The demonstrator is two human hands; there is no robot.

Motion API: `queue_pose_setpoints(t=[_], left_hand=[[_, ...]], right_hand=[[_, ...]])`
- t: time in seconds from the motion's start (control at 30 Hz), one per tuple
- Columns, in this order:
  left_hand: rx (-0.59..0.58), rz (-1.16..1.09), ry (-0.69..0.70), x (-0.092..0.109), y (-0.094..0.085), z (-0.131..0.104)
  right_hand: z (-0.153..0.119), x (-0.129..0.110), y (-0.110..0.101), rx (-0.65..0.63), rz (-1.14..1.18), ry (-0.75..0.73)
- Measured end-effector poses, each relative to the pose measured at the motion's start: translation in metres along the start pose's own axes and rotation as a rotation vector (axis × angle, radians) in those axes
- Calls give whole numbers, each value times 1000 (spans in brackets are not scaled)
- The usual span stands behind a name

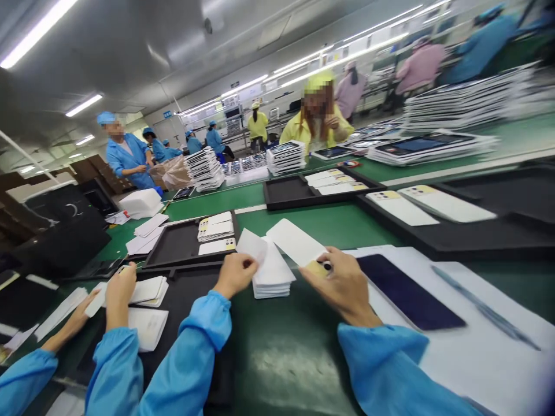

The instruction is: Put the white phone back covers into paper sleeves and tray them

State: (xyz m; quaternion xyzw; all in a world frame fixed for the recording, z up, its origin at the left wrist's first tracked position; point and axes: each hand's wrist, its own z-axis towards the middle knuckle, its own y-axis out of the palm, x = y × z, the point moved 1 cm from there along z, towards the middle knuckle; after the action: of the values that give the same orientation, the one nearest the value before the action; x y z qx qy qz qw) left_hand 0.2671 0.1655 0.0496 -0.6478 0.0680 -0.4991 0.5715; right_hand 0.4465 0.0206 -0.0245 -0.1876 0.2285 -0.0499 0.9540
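My left hand [236,271] is closed in a pinch on the corner of a thin translucent white sheet [252,245], lifted at an angle. Directly beneath it and to the right is a stack of white sheets [273,283] on the green table. In my right hand [347,286] is a white phone back panel [295,240] with a yellowish camera area, gripped at its camera end. The panel is tilted, and its far end reaches over the stack, close to the sheet; whether they touch I cannot tell.
A dark-screened phone [410,292] and a pen [481,306] lie on white paper at the right. Black trays [173,245] with panels stand ahead, another tray [468,237] at right. A co-worker's hands [119,292] handle panels at left. Stacked devices [455,104] stand beyond.
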Motion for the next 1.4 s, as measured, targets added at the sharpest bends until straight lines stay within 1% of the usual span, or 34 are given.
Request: queue_pose_setpoints(t=[0.07,0.13,0.2,0.23,0.27,0.3,0.33,0.37,0.43,0.6,0.7,0.83,1.0,1.17,1.4], left_hand=[[170,-89,18,-2,-20,-6],[378,-137,1,-4,-47,-17],[587,-87,-47,-7,-76,-32],[673,-41,-70,-9,-88,-39],[734,10,-90,-12,-98,-46],[764,58,-107,-15,-104,-52],[765,100,-121,-20,-108,-56],[742,133,-134,-25,-107,-59],[653,179,-161,-36,-96,-60],[368,252,-265,-60,-44,-47],[271,160,-264,-68,-20,-39],[252,-43,-266,-75,-3,-38],[266,-189,-322,-76,5,-38],[274,-209,-309,-72,7,-39],[302,-207,-278,-67,10,-41]], right_hand=[[2,0,-1,11,-20,6],[4,-1,-3,26,-34,11],[5,-4,-5,40,-31,14],[5,-6,-6,43,-22,19],[5,-8,-6,43,-9,22],[5,-11,-6,38,5,23],[4,-14,-7,29,20,20],[3,-18,-6,17,33,12],[1,-25,-5,-11,49,-17],[-5,-38,-2,-78,58,-79],[-9,-44,-1,-144,61,-109],[-16,-48,-3,-201,66,-143],[-19,-51,-6,-269,45,-172],[-21,-56,-9,-306,39,-197],[-27,-62,-7,-381,-21,-180]])
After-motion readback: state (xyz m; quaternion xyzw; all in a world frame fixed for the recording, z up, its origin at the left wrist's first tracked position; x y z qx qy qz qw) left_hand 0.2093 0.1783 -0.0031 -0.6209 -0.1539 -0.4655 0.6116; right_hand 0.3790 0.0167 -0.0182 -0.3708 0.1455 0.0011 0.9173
